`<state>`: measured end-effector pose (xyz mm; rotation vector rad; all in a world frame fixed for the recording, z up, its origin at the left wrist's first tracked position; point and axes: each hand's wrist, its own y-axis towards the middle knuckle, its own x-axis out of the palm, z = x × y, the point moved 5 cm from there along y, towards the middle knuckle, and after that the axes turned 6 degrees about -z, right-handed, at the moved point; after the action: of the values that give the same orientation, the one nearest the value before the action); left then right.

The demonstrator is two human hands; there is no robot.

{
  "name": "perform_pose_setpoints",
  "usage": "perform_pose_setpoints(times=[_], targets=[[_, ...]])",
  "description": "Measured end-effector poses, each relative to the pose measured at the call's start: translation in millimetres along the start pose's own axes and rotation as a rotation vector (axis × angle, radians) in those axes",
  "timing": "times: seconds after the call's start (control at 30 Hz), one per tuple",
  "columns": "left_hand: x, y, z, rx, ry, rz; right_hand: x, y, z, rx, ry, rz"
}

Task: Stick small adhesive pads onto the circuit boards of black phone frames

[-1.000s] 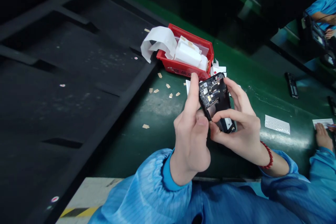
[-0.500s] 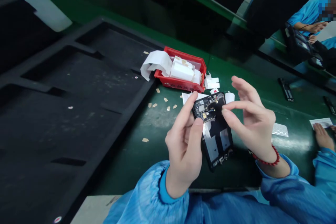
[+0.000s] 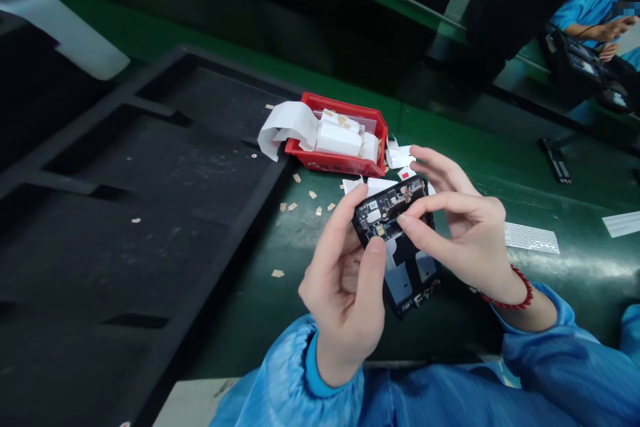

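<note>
My left hand (image 3: 350, 280) grips an opened phone (image 3: 399, 273) by its upper left side, thumb on the front edge and fingers behind. The phone is tilted above the table; a circuit board (image 3: 383, 213) fills its upper part, and grey plates show lower down. My right hand (image 3: 460, 233) reaches in from the right, thumb and index finger pinched together over the board. What the pinch holds, if anything, is too small to make out. The other right fingers are raised beyond the phone's top edge.
A red bin (image 3: 345, 163) holds white paper rolls (image 3: 337, 138). Small tan stickers lie on the green table (image 3: 250, 320). At left is a large black tray (image 3: 125, 247). A white perforated sheet (image 3: 533, 237) and another phone body (image 3: 556, 161) lie at right; a co-worker (image 3: 590, 10) sits beyond.
My right hand has moved left, its pinch going from the phone's right edge to over the board. The phone is turned slightly. A co-worker's hand at the right edge is gone from view.
</note>
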<state>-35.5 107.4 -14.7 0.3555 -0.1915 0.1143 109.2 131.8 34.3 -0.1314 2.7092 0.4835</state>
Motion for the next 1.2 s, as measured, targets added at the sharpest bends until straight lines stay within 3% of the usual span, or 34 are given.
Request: perform_pose_setpoints(times=[0.37,0.97,1.2], targets=[[3.7,1.9,7.9,0.076,0.042,0.09,3.2,-0.8,-4.9,-0.007,0.052,0.004],[5.4,4.6,15.7,0.075,0.212,0.173,5.5,-3.4,-6.2,0.019,0.078,0.016],[2.3,3.6,13.7,0.059,0.241,0.179,1.5,-2.7,-9.0,0.004,0.07,-0.049]])
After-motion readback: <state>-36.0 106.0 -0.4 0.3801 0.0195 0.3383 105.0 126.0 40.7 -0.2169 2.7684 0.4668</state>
